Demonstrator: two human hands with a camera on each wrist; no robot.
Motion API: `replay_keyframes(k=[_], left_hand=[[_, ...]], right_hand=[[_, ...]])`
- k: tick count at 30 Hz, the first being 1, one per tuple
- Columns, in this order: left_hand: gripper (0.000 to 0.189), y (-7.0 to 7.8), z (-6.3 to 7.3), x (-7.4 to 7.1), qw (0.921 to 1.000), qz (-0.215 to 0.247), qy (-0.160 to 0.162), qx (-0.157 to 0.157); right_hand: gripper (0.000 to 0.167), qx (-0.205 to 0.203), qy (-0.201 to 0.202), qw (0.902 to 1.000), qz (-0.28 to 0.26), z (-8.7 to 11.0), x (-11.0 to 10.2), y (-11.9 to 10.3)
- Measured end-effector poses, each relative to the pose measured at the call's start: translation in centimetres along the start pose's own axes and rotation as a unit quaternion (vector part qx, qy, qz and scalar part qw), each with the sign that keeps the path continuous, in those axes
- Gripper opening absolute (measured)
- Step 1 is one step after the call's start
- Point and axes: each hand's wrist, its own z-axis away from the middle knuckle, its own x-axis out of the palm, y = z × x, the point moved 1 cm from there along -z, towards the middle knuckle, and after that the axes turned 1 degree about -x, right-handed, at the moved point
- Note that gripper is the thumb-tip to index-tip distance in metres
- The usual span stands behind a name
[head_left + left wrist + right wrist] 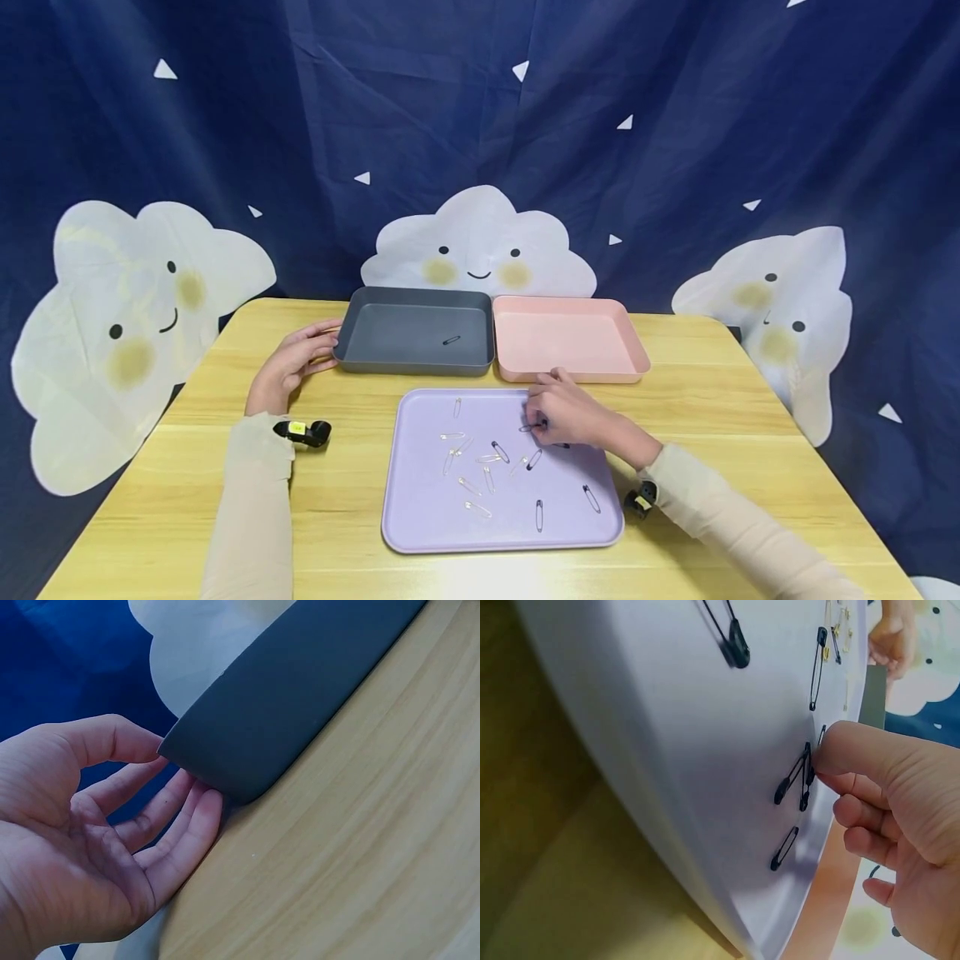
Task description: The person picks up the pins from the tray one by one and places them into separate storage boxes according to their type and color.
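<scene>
My right hand (566, 412) is low over the far right of the lilac tray (420, 533), its thumb and forefinger pinching at a black safety pin (808, 777). Other black safety pins lie beside the fingertips, one of them (784, 849) nearer the rim. Gold safety pins (489, 479) are scattered over the middle and left of this tray. At the dark grey tray (412, 368), my left hand (300, 360) touches the left end with relaxed fingers. In the left wrist view the thumb meets the rim and the fingertips rest against the outer wall. One black safety pin (451, 340) lies inside the grey tray.
A pink tray (573, 376) stands right beside the grey one at the back of the wooden table (337, 517). Behind the table hangs a dark blue curtain (450, 100) with white clouds. Each wrist wears a small black camera.
</scene>
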Motion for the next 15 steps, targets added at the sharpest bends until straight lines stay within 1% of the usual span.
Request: replay_keyframes(k=[3,4,7,10,15], left_hand=[[0.062,-0.1,-0.1,0.0,1.0,-0.006,0.001,0.003],[0.062,-0.3,-0.3,-0.1,0.9999,-0.008,0.002,0.006],[0.062,-0.3,-0.3,-0.1,0.9999,-0.011,0.002,0.005],[0.062,0.2,0.1,0.1,1.0,-0.008,0.002,0.001],[0.062,1.1,1.2,0.7,1.0,-0.001,-0.002,-0.003]], right_hand=[[0.017,-0.009,-0.007,0.9999,0.005,-0.2,-0.1,0.0],[0.017,-0.014,-0.007,0.9999,0.006,-0.3,-0.1,0.0],[0.019,-0.026,-0.008,0.9996,0.007,-0.4,-0.1,0.1],[0.02,-0.038,-0.006,0.9992,0.01,-0.6,-0.1,0.2],[0.021,-0.051,-0.01,0.9984,0.02,-1.0,-0.1,0.0]])
